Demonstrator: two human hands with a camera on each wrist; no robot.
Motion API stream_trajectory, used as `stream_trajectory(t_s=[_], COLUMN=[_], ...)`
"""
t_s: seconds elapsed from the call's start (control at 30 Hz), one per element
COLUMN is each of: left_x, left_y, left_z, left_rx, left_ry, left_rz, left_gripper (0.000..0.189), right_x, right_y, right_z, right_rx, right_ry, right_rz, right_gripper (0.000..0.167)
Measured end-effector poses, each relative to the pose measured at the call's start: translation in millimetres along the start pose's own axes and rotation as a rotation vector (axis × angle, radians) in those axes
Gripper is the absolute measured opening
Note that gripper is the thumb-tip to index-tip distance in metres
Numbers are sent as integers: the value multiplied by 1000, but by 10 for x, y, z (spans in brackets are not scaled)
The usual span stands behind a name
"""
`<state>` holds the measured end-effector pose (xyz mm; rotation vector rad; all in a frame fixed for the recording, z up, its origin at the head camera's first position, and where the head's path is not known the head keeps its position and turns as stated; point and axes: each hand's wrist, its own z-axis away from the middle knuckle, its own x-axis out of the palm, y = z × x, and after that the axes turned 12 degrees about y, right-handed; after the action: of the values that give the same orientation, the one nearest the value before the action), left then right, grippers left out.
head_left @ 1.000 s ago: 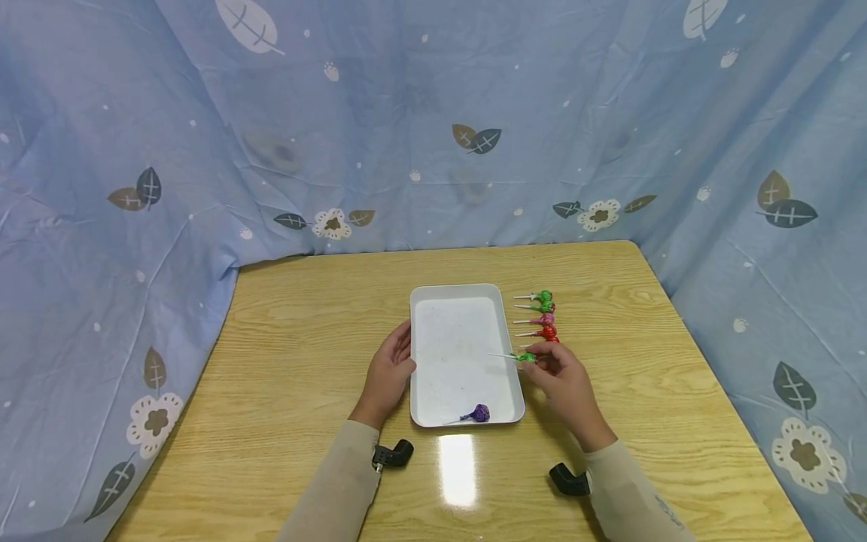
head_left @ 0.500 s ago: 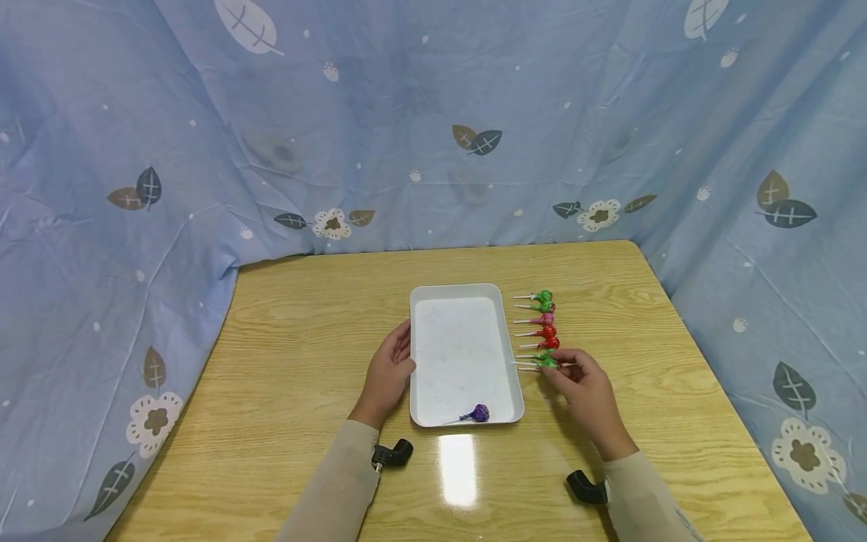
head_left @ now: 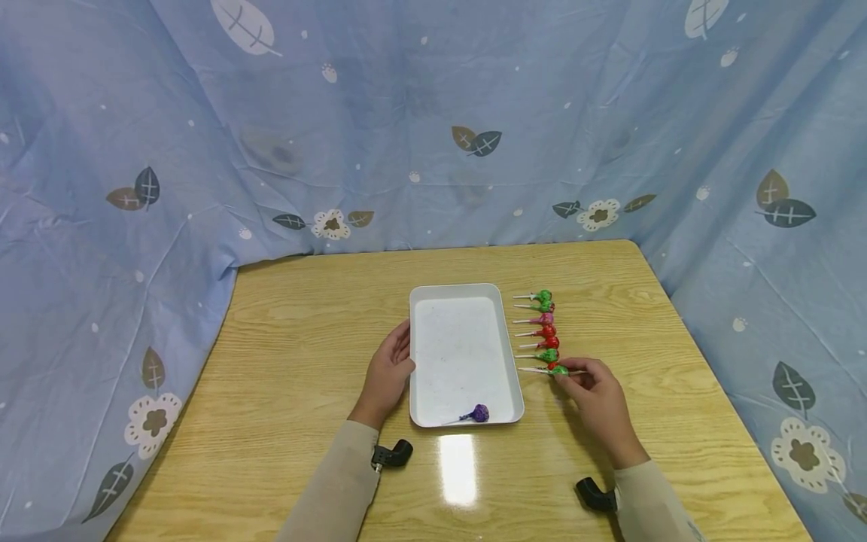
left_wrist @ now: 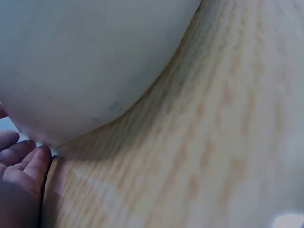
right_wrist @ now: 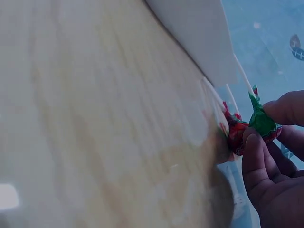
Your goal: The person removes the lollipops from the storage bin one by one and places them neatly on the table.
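Observation:
In the head view my right hand (head_left: pixel 599 395) pinches a green-wrapped lollipop (head_left: pixel 561 370) between thumb and fingers, at the near end of a lollipop row. The right wrist view has the green lollipop (right_wrist: pixel 263 121) in the fingertips, close against a red lollipop (right_wrist: pixel 237 135). Further up the row lie a green lollipop (head_left: pixel 550 355), red lollipops (head_left: pixel 549 331), a pink one (head_left: pixel 546 319) and more green ones (head_left: pixel 545 296). My left hand (head_left: pixel 387 373) rests along the left side of a white tray (head_left: pixel 460 339), its fingers touching the wall.
A purple lollipop (head_left: pixel 479 412) lies inside the tray near its front edge. Wooden tabletop (head_left: pixel 305 339) surrounds the tray, and a patterned blue curtain (head_left: pixel 406 135) hangs behind and at both sides. Black wrist-worn cameras (head_left: pixel 393 454) sit at both sleeves.
My right hand has moved right and nearer the front with the green lollipop, from over the tray's right rim to the row's near end. The left hand and tray keep their places.

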<state>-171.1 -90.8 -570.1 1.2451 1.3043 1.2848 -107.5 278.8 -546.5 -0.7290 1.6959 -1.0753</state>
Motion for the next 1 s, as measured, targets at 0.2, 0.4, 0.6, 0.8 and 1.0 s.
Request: stream_trajectory(t_s=[0.2, 0.4, 0.6, 0.8, 1.0], left_x=[1, 1, -4, -10, -6], left_y=[11, 22, 33, 21, 25], left_z=[4, 13, 17, 14, 24], left_rx=[7, 9, 3, 13, 8], left_ry=[-3, -7, -5, -13, -13], left_rz=[7, 19, 17, 24, 17], left_gripper=[76, 75, 76, 76, 76], right_x=[-6, 9, 28, 54, 69], right_y=[2, -1, 7, -3, -4], right_z=[33, 76, 95, 93, 95], right_rx=[-11, 6, -24, -110, -149], right_ry=[-5, -18, -20, -5, 8], right_rz=[-3, 4, 24, 106, 179], right_gripper=[28, 26, 22, 19, 17])
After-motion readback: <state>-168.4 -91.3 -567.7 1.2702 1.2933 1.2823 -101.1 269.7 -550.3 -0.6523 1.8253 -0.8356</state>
